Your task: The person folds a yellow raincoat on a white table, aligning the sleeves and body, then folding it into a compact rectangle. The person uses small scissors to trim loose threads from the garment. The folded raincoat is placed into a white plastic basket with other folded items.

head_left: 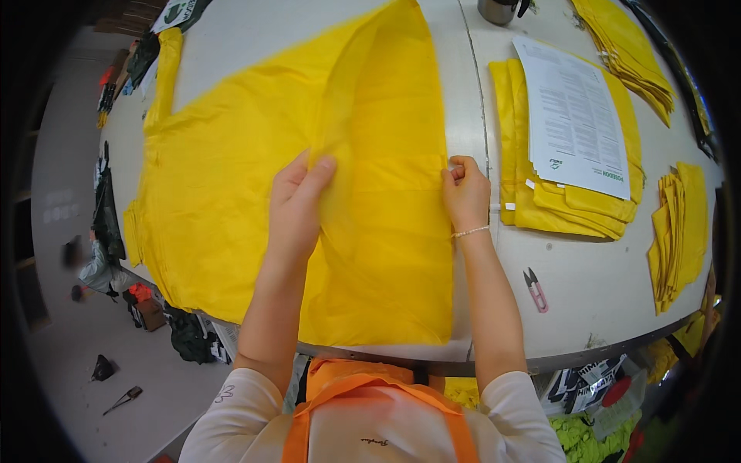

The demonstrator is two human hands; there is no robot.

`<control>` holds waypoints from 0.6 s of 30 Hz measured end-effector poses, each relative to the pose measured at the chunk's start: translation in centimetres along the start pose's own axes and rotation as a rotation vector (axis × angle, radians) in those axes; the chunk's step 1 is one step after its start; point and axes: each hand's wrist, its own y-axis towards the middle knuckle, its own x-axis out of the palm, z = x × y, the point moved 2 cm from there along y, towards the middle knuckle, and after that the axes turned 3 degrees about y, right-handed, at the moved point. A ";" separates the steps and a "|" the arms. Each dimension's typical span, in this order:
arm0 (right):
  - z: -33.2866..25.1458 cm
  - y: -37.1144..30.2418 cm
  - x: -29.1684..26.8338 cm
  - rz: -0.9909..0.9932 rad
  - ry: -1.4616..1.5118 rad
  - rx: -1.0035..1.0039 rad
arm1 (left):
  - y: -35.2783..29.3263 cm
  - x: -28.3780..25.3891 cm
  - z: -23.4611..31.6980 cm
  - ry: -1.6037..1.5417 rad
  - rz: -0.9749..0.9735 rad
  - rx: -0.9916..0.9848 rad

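Note:
A large yellow fabric garment lies spread over the white table, one narrow strip-like part reaching up at its far left. My left hand is closed on a lifted edge of its upper layer, thumb on top; that raised layer is blurred. Beneath it a flat yellow panel shows. At that panel's right edge my right hand has its fingers curled in a pinch on the fabric. A beaded bracelet circles the right wrist.
To the right, folded yellow pieces lie stacked under a printed white sheet. Pink-handled thread snips rest nearer me. More yellow stacks line the right edge. A metal cup stands at the far side.

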 end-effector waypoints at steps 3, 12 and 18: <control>0.7 0.6 -0.7 -0.019 0.054 -0.048 | 2.0 1.2 -3.2 0.123 -0.047 0.014; 1.6 0.5 -0.9 -0.181 0.685 0.221 | 6.7 7.1 -9.7 1.051 -0.227 0.692; 1.0 -0.5 -1.0 -0.269 0.874 0.296 | 8.4 6.4 -12.0 0.830 -0.332 0.465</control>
